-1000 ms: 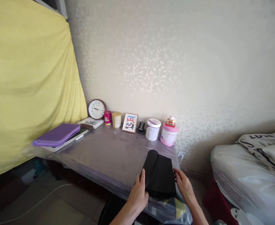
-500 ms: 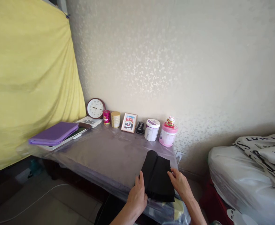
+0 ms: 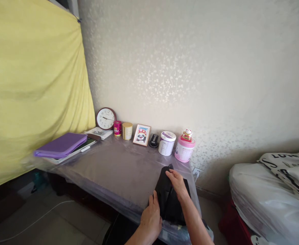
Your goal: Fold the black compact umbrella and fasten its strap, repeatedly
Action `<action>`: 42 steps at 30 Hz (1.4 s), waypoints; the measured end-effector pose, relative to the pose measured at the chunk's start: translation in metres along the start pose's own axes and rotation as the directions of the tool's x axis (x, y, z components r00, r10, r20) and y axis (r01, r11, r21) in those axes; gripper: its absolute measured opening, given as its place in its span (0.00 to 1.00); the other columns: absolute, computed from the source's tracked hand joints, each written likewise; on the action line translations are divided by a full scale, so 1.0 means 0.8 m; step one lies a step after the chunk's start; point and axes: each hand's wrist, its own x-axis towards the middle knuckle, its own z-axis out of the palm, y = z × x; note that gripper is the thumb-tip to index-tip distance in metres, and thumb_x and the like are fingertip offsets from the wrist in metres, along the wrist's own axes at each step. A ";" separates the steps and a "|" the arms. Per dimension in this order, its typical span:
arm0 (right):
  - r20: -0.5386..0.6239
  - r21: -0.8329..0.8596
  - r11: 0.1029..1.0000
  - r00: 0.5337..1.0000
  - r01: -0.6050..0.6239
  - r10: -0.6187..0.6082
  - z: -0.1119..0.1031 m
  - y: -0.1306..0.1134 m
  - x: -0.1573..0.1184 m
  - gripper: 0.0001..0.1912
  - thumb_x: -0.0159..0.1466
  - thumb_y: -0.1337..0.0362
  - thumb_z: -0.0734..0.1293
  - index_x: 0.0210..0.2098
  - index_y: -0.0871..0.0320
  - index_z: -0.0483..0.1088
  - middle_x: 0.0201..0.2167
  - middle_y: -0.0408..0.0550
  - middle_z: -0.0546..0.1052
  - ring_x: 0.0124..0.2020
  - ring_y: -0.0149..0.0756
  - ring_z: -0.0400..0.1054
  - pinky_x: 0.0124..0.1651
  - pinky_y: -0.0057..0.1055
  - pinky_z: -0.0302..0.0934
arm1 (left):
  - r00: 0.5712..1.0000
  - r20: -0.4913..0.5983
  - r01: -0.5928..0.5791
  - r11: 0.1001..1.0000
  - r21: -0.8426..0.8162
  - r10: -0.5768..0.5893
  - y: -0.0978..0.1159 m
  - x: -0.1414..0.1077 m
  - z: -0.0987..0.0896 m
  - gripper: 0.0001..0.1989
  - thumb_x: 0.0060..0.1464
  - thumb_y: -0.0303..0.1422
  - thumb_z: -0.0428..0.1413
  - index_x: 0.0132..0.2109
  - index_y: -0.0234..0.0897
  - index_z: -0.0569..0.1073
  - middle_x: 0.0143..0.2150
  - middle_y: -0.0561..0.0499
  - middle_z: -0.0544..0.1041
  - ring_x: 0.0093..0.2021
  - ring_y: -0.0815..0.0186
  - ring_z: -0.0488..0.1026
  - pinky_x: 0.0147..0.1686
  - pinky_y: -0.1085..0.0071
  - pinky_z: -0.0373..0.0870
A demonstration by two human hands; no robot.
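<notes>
A folded black cloth [image 3: 168, 204], perhaps a thin bag or garment, lies near the right front corner of the plastic-covered table. My left hand [image 3: 151, 216] grips its left edge, fingers pointing forward along the side. My right hand [image 3: 177, 183] reaches over the cloth and pinches the fabric near its far end, where a small piece sticks up. Part of the cloth's right side is hidden under my right forearm. Its exact kind cannot be made out.
Along the wall stand a clock [image 3: 106, 118], a pink can [image 3: 117, 128], a yellow-lidded jar [image 3: 127, 131], a panda picture frame [image 3: 141, 135], a white tub [image 3: 166, 144] and a pink tub [image 3: 184, 150] bearing a cat figurine [image 3: 187, 134]. A purple folder [image 3: 61, 145] lies left; a stuffed white bag [image 3: 259, 187], right.
My right hand has moved from the cloth's right edge to its far end and folded fabric leftward. My left hand stays at the left edge. The view has shifted slightly.
</notes>
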 end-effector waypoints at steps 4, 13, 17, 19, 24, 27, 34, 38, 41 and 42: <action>0.005 -0.056 0.998 1.000 -0.009 0.009 0.029 0.028 0.021 0.19 0.48 0.53 0.66 0.34 0.60 0.68 0.19 0.40 0.70 0.19 0.30 0.64 0.21 0.26 0.57 | 1.000 0.017 0.009 1.000 0.005 -0.009 0.001 0.001 0.000 0.42 0.40 0.19 0.49 0.63 0.28 0.44 0.61 0.33 0.53 0.48 0.55 0.69 0.44 0.67 0.65; -0.020 -0.315 0.949 1.000 -0.011 0.005 0.037 0.065 0.042 0.14 0.49 0.56 0.65 0.33 0.57 0.70 0.23 0.43 0.73 0.24 0.34 0.68 0.22 0.27 0.61 | 0.998 0.051 -0.031 0.999 0.031 0.030 -0.005 -0.008 -0.018 0.37 0.44 0.21 0.48 0.62 0.27 0.47 0.59 0.34 0.56 0.49 0.55 0.68 0.45 0.64 0.64; -0.010 -0.375 0.927 1.000 0.004 -0.009 0.034 0.068 0.044 0.15 0.51 0.55 0.64 0.34 0.57 0.70 0.26 0.45 0.75 0.26 0.36 0.69 0.23 0.27 0.62 | 0.999 -0.033 -0.038 0.994 0.100 0.041 -0.008 -0.024 -0.033 0.29 0.51 0.26 0.44 0.62 0.33 0.51 0.61 0.38 0.55 0.55 0.54 0.61 0.50 0.61 0.59; -0.004 -0.398 0.917 1.000 0.014 -0.017 0.034 0.070 0.044 0.15 0.52 0.55 0.64 0.35 0.57 0.69 0.26 0.45 0.74 0.25 0.35 0.69 0.23 0.27 0.62 | 0.983 -0.113 -0.129 0.983 0.131 0.144 -0.006 -0.028 -0.037 0.24 0.52 0.28 0.43 0.58 0.36 0.59 0.61 0.42 0.56 0.57 0.52 0.57 0.54 0.57 0.54; 0.047 -0.443 0.895 0.999 0.045 -0.027 0.036 0.068 0.044 0.13 0.55 0.56 0.62 0.36 0.57 0.67 0.25 0.44 0.75 0.25 0.34 0.70 0.25 0.26 0.62 | 0.882 -0.120 -0.437 0.886 0.154 0.455 -0.011 -0.006 -0.014 0.26 0.51 0.32 0.46 0.58 0.35 0.60 0.61 0.43 0.58 0.59 0.54 0.54 0.59 0.58 0.47; 0.132 -0.393 0.918 0.991 0.061 -0.009 0.039 0.060 0.039 0.13 0.58 0.56 0.59 0.36 0.58 0.66 0.25 0.44 0.76 0.26 0.34 0.71 0.27 0.27 0.63 | 0.895 -0.176 -0.363 0.899 0.244 0.409 -0.028 0.017 0.020 0.30 0.51 0.29 0.45 0.62 0.34 0.52 0.63 0.42 0.53 0.61 0.55 0.51 0.59 0.58 0.48; 0.355 -0.503 0.698 0.859 0.509 -0.370 0.032 0.037 -0.017 0.13 0.62 0.59 0.57 0.36 0.54 0.72 0.33 0.45 0.77 0.36 0.34 0.70 0.41 0.30 0.62 | 0.720 -0.433 -0.268 0.793 0.547 0.542 -0.051 0.038 0.068 0.28 0.51 0.19 0.42 0.59 0.33 0.57 0.58 0.43 0.63 0.58 0.61 0.59 0.53 0.63 0.61; 0.498 -0.520 0.514 0.731 0.683 -0.467 0.019 0.042 -0.029 0.14 0.64 0.63 0.56 0.33 0.55 0.73 0.33 0.46 0.77 0.45 0.36 0.67 0.54 0.35 0.55 | 0.716 -0.453 -0.243 0.798 0.552 0.531 -0.048 0.037 0.073 0.27 0.50 0.21 0.45 0.59 0.34 0.58 0.57 0.39 0.64 0.57 0.58 0.61 0.51 0.62 0.64; 0.504 -0.583 0.449 0.735 0.677 -0.454 0.009 0.052 -0.011 0.15 0.64 0.65 0.55 0.34 0.55 0.73 0.37 0.45 0.77 0.50 0.37 0.64 0.58 0.40 0.48 | 0.776 -0.418 -0.214 0.820 0.530 0.473 -0.048 0.035 0.077 0.29 0.50 0.23 0.47 0.60 0.37 0.55 0.58 0.38 0.62 0.55 0.54 0.63 0.48 0.61 0.67; 0.493 -0.609 0.434 0.745 0.664 -0.448 0.006 0.055 -0.002 0.14 0.64 0.65 0.56 0.34 0.55 0.73 0.39 0.45 0.77 0.51 0.38 0.62 0.58 0.41 0.46 | 0.795 -0.400 -0.210 0.825 0.524 0.457 -0.048 0.034 0.077 0.30 0.50 0.23 0.47 0.61 0.38 0.54 0.58 0.38 0.62 0.54 0.54 0.64 0.47 0.61 0.67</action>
